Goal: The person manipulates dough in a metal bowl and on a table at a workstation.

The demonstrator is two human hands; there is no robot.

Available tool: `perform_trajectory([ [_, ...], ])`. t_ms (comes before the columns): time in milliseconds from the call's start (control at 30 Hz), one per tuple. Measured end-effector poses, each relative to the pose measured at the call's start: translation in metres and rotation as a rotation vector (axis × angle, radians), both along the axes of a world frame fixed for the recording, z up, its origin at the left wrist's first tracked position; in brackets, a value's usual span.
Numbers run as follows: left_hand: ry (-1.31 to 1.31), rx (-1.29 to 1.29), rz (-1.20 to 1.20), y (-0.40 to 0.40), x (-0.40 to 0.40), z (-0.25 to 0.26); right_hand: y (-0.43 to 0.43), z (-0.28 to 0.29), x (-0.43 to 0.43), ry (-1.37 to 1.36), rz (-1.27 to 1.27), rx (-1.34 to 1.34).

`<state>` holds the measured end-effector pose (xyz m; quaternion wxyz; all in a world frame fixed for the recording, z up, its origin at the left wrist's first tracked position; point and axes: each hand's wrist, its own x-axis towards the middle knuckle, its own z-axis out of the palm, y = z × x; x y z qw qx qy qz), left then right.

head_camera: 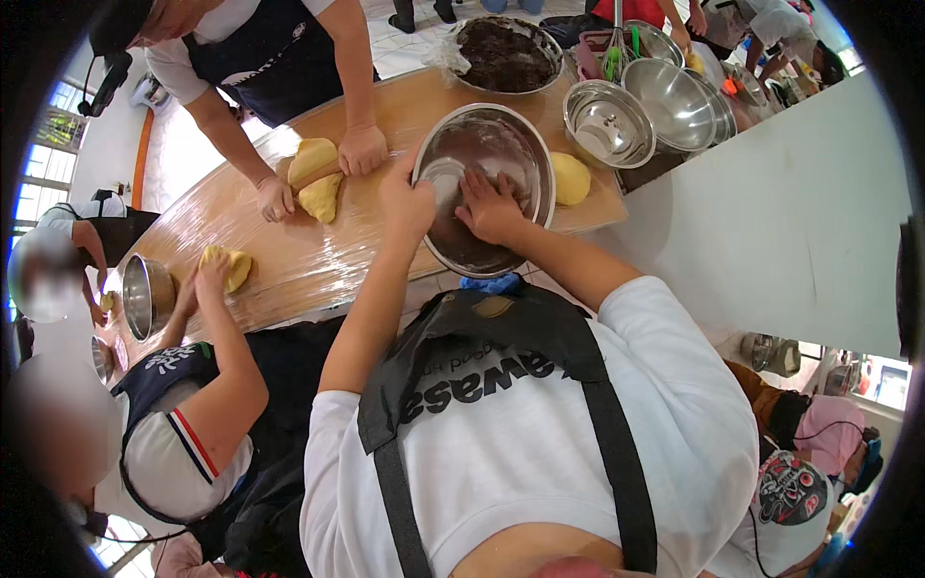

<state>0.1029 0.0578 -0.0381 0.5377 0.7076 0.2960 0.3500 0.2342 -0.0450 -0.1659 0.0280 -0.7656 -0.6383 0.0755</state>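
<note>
A large stainless steel mixing bowl [452, 155], tilted towards me, is at the table's near edge. Its inside is smeared with a thin whitish film. My left hand [408, 202] grips the bowl's left rim, thumb over the edge. Inside the bowl, my right hand [491, 206] lies with fingers spread against the inner surface, holding nothing that shows. Just right of the bowl, and partly hidden by it, rests a smooth yellow ball of dough [571, 179]. Behind it a wide bowl [468, 81] holds a dark brown crumbly mass.
Steel bowls [609, 123] and a whisk [616, 54] crowd the right back. Across the plastic-wrapped table [318, 253], a person's hands flank yellow dough pieces [320, 196]. A co-worker at left presses dough [238, 269] near a steel bowl [148, 296]. A white surface [780, 217] stands right.
</note>
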Motion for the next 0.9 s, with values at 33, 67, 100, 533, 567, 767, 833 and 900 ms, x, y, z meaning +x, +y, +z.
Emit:
perform_trajectory([
  [33, -0.052, -0.016, 0.011, -0.004, -0.001, 0.001, -0.004, 0.001, -0.006, 0.097, -0.031, -0.01],
  [67, -0.105, -0.031, 0.024, -0.005, 0.0, 0.003, -0.004, 0.009, -0.01, 0.098, -0.03, -0.002],
  [100, -0.1, -0.028, 0.029, -0.006, -0.001, 0.002, -0.003, 0.022, -0.016, 0.268, -0.024, -0.228],
  [533, 0.159, 0.293, 0.107, -0.015, -0.002, 0.037, 0.032, 0.013, 0.002, 0.095, 0.146, 0.003],
  [567, 0.16, 0.295, 0.113, -0.015, -0.001, 0.033, 0.027, 0.006, 0.0, 0.065, 0.14, -0.051],
  [767, 0.085, 0.214, 0.193, -0.006, -0.007, 0.021, 0.01, 0.029, -0.044, 0.566, 0.13, -0.352],
  [833, 0.067, 0.101, 0.204, -0.006, -0.012, 0.026, 0.011, 0.044, -0.052, 0.926, 0.133, -0.393],
  [900, 0.103, 0.116, 0.237, -0.009, -0.015, 0.027, 0.006, 0.077, -0.054, 1.345, 0.154, -0.491],
])
